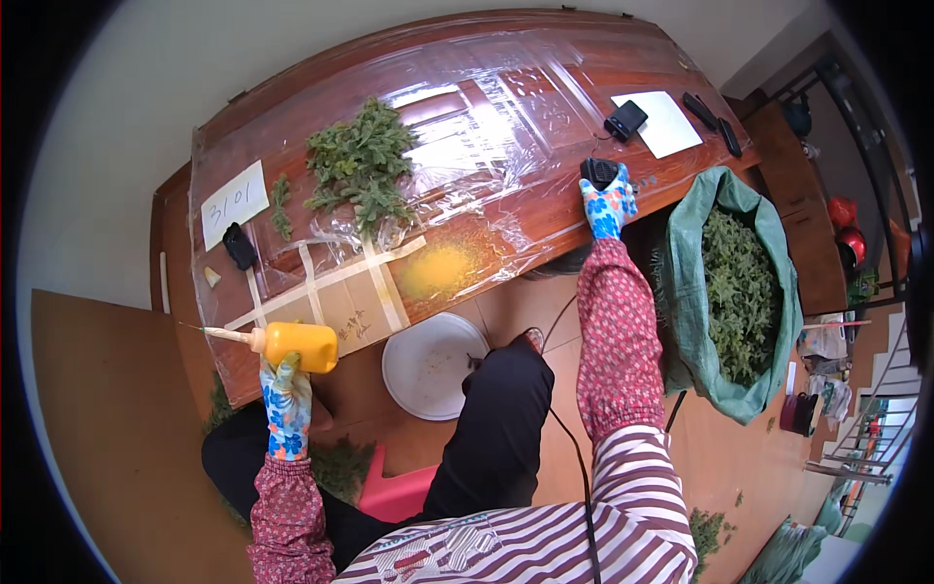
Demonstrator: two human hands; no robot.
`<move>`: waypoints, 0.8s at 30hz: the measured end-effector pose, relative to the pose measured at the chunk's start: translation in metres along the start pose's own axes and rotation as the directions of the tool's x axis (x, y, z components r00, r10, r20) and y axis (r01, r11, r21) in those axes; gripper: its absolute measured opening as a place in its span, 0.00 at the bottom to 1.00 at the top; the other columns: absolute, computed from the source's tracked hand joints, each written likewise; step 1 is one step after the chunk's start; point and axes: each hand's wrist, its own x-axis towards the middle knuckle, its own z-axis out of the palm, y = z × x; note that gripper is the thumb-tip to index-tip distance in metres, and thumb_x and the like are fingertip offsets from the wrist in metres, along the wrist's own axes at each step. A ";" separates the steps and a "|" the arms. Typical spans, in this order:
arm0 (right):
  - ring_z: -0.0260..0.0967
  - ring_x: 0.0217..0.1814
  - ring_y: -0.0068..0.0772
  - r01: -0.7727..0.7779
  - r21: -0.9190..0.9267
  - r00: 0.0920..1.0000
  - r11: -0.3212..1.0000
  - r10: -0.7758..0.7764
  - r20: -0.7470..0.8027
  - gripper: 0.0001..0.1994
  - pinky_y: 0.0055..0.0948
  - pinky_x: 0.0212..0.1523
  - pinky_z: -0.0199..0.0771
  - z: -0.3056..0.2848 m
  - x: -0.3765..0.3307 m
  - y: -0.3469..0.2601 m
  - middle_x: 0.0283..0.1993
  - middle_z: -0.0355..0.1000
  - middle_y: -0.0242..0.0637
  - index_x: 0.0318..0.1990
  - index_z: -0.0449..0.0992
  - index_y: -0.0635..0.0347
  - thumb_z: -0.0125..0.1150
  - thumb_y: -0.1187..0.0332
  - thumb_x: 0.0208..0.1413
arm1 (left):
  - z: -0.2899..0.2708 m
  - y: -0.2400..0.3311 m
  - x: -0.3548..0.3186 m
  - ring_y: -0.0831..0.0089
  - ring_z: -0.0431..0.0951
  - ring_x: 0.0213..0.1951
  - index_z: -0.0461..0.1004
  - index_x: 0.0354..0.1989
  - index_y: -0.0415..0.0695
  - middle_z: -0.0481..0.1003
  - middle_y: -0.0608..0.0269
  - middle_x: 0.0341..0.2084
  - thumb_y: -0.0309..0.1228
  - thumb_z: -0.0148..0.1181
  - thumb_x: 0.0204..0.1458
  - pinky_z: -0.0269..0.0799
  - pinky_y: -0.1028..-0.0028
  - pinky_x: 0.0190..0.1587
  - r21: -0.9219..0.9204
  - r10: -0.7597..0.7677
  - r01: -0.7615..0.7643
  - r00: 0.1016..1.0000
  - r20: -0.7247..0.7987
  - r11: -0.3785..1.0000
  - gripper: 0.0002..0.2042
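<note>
My left hand (pixel 286 401), in a blue-and-orange floral glove, is closed around a yellow squeeze bottle (pixel 304 347) at the table's near left corner. The bottle lies sideways, its pale wrapped nozzle (pixel 226 334) pointing left with a thin tip. Stretched out to the right, my right hand (pixel 609 206) in a matching glove grips a small black box-shaped device (pixel 598 173) at the table's edge. Its fingers wrap partly around the device. Yellow stain or powder (pixel 440 270) marks the plastic-covered tabletop between the hands, beside a taped piece of cardboard (pixel 355 304).
Green sprigs (pixel 362 161) are piled on the table (pixel 292 109). Near a sheet of paper (pixel 233 202) lies a black object (pixel 237 246). A second black box (pixel 626 120) rests by white paper (pixel 662 127). A green sack (pixel 681 282) of sprigs stands right; a white basin (pixel 413 384) sits below.
</note>
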 end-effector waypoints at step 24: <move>0.60 0.56 0.48 0.407 0.219 0.913 0.887 -0.388 -0.126 0.25 0.39 0.56 0.58 -0.067 -0.068 0.038 0.53 0.64 0.48 0.54 0.65 0.63 0.62 0.63 0.49 | 0.017 0.002 -0.003 0.73 0.68 0.48 0.57 0.57 0.41 0.67 0.63 0.45 0.22 0.60 0.45 0.64 0.74 0.52 -0.064 -0.076 0.078 0.997 0.033 0.995 0.28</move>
